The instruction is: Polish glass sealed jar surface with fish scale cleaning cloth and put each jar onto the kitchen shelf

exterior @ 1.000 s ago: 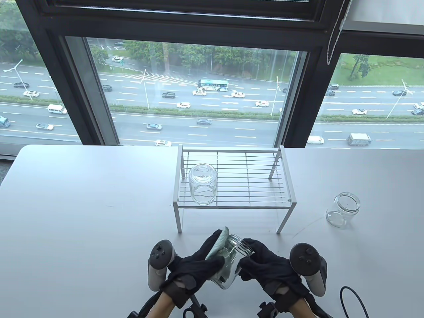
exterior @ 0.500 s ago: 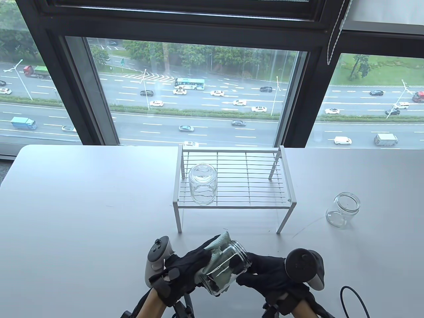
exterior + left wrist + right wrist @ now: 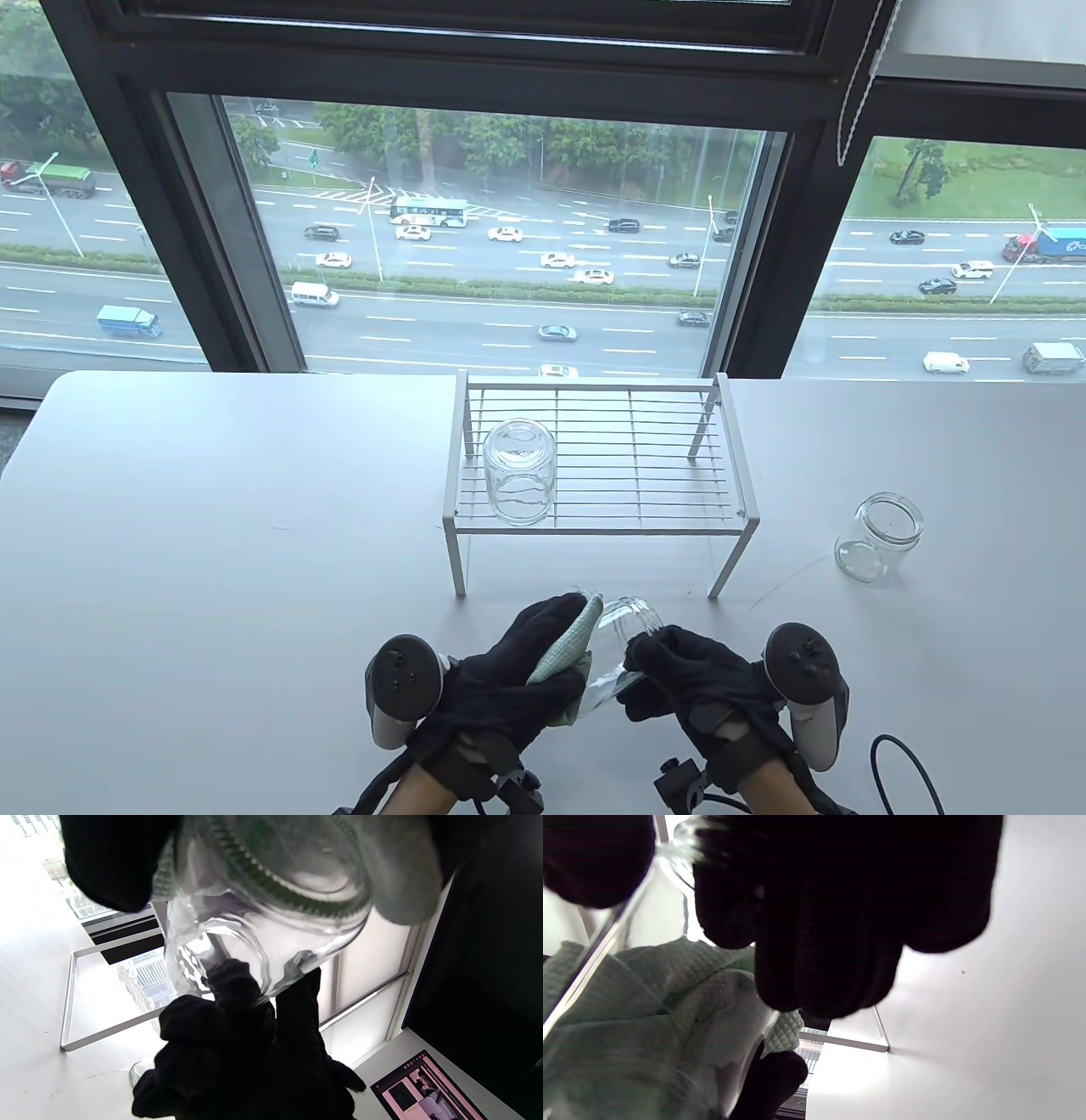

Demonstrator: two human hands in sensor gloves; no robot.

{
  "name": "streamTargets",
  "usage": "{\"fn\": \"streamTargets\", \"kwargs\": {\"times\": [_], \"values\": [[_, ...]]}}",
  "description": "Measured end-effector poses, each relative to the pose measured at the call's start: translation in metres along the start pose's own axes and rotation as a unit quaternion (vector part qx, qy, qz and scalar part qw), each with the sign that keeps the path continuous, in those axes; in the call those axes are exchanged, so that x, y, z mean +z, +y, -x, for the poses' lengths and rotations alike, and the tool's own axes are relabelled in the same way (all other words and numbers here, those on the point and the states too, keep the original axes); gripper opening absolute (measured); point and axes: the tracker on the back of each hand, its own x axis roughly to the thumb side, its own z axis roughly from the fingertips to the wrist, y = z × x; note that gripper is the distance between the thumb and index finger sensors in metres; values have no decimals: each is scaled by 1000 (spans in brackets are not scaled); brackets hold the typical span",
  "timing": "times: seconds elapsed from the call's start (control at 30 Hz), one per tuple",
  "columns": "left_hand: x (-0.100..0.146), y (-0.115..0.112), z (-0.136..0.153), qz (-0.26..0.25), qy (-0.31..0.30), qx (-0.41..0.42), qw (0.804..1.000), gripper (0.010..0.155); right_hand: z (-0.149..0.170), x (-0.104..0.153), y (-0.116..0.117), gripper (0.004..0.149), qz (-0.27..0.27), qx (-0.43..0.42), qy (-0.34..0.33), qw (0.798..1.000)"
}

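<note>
Both hands hold a clear glass jar (image 3: 619, 649) above the table's near edge, its mouth tilted away toward the shelf. My left hand (image 3: 530, 671) wraps the pale green cleaning cloth (image 3: 564, 649) round the jar's body (image 3: 271, 925). My right hand (image 3: 679, 675) grips the jar by its mouth end; its fingers (image 3: 237, 1001) curl on the rim. The cloth (image 3: 649, 1018) fills the lower left of the right wrist view. A second jar (image 3: 519, 471) stands upside down on the white wire shelf (image 3: 636, 475). A third jar (image 3: 878, 536) stands upright on the table at the right.
The white table (image 3: 212, 526) runs up to a large window (image 3: 509, 238) behind the shelf. A black cable (image 3: 887, 755) loops at the near right edge. A laptop screen (image 3: 428, 1090) shows at the bottom right of the left wrist view.
The jar has been turned between the hands and tilted more upright, mouth away. The left hand slid the cloth over its side. The right hand shifted slightly right.
</note>
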Motion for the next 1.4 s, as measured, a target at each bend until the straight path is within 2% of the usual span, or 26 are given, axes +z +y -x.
{"fn": "streamTargets", "kwargs": {"times": [0.13, 0.27, 0.33, 0.5, 0.6, 0.7, 0.8, 0.87, 0.9, 0.93, 1.0, 1.03, 1.07, 1.1, 1.17, 1.23, 1.3, 1.33, 1.37, 1.4], "values": [[1, -12, -15, 13, -52, -109, 993, 97, 8, 1, 4, 55, -48, -80, 65, 993], [2, -14, -25, 9, -73, -189, 979, 100, 8, 3, 6, 56, -77, -94, 88, 989], [2, -12, -24, 5, -69, -194, 979, 101, 4, 3, 4, 56, -73, -77, 79, 991], [1, -3, -19, -7, -54, -148, 988, 98, -1, 3, 2, 56, -93, -49, 67, 992], [2, 1, -20, -33, -63, -148, 986, 95, -3, 2, 4, 56, -106, -54, 33, 992], [3, 4, -18, -59, -49, -131, 988, 93, -17, 4, 7, 65, -72, 27, -44, 996], [4, 8, -10, -75, -18, -88, 993, 94, -30, 12, 9, 71, -4, 145, -104, 984], [5, 9, -6, -83, -2, -70, 994, 94, -39, 18, 7, 72, 50, 224, -136, 964], [5, 9, -3, -85, 8, -67, 994, 94, -44, 22, 5, 72, 84, 283, -160, 942], [5, 9, -2, -83, 15, -66, 994, 94, -47, 24, 4, 73, 98, 311, -173, 930], [5, 9, 2, -82, 24, -70, 994, 94, -54, 31, 6, 80, 132, 374, -220, 891], [5, 9, 3, -79, 29, -70, 994, 94, -56, 34, 7, 82, 139, 395, -244, 875], [5, 8, 4, -75, 33, -68, 994, 94, -59, 36, 13, 85, 136, 422, -283, 850], [5, 8, 5, -75, 35, -64, 995, 94, -60, 37, 18, 87, 121, 442, -307, 834], [5, 5, 6, -67, 42, -44, 996, 95, -59, 40, 35, 92, 77, 506, -324, 796], [5, 1, 7, -62, 43, -20, 997, 96, -54, 43, 50, 101, 74, 536, -345, 767], [5, -4, 7, -58, 52, 20, 997, 96, -49, 45, 63, 107, 97, 528, -377, 755], [6, -5, 7, -64, 60, 33, 996, 96, -48, 46, 64, 107, 114, 536, -369, 751], [6, -7, 8, -60, 66, 44, 995, 96, -50, 46, 66, 107, 135, 570, -369, 722], [6, -8, 9, -54, 68, 47, 995, 96, -51, 47, 66, 106, 153, 588, -368, 704]]}}
